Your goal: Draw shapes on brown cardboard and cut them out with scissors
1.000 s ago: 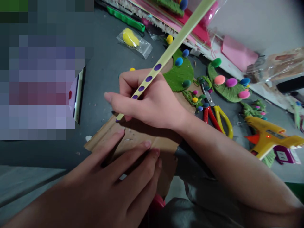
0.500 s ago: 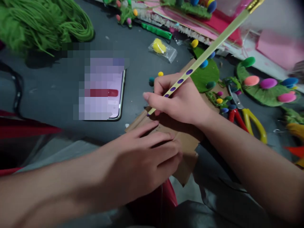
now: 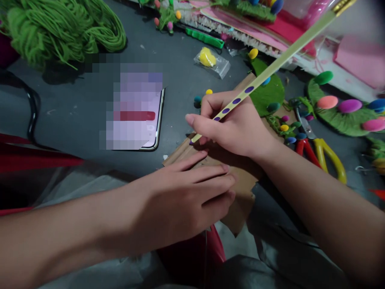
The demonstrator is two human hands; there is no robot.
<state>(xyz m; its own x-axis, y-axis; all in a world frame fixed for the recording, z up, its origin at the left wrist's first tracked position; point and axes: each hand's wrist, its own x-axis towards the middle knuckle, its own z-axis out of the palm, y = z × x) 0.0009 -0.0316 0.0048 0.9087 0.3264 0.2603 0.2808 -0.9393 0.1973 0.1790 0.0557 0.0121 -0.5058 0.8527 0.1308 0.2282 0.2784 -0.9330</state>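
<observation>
My right hand is closed in a writing grip round a pale yellow pencil with purple dots and a gold ferrule at its upper end. Its tip meets a piece of brown cardboard near the left edge. My left hand lies flat on the cardboard with fingers stretched out, just below the pencil tip. Any marks under the hands are too dim to make out. A green round piece with coloured pom-poms rests at the cardboard's far end, behind my right hand.
A phone, partly blurred, lies left of the hands. Green yarn is piled at the upper left. Scissors with red and yellow handles lie right of my right wrist. Beyond are a small bag with a yellow piece and a green cutter.
The view has shifted slightly, so everything sits a little further right. The pencil tip stays at about the same place on the cardboard, and my left hand still lies flat.
</observation>
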